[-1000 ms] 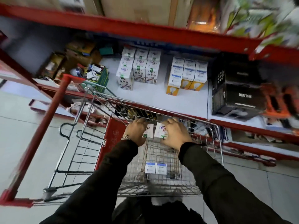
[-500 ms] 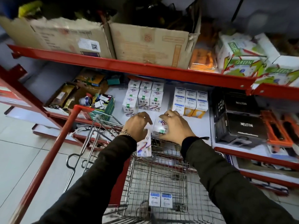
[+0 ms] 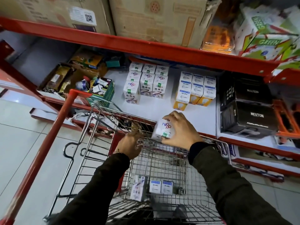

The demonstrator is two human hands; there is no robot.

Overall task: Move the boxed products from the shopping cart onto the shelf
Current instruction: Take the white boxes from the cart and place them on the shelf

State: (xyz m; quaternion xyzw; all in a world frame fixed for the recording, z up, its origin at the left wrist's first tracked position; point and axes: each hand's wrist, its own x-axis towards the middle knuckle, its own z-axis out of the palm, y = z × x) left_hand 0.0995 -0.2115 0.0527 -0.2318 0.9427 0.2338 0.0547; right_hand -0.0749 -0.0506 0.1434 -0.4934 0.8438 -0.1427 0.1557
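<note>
My right hand (image 3: 181, 132) grips a white Nippo box (image 3: 163, 129) just above the front edge of the white shelf (image 3: 146, 109), over the far rim of the wire shopping cart (image 3: 103, 111). My left hand (image 3: 131, 144) hovers at the cart's far rim, blurred, fingers loosely curled with nothing in them. On the cart floor a white box (image 3: 138, 189) lies tilted beside two blue-topped boxes (image 3: 160, 186). On the shelf stand a block of matching Nippo boxes (image 3: 146, 82) and a block of blue-and-yellow boxes (image 3: 194, 90).
Black Neuton boxes (image 3: 250, 117) stand on the shelf to the right. A carton of mixed small items (image 3: 100, 88) sits at the left. The red upper shelf beam (image 3: 162, 49) hangs overhead, carrying cardboard cartons (image 3: 155, 15). Bare shelf surface lies between the Nippo block and my right hand.
The box that my left hand held now lies on the cart floor, and that hand has dropped back to the rim. My right hand moved its box right, toward the shelf's front edge.
</note>
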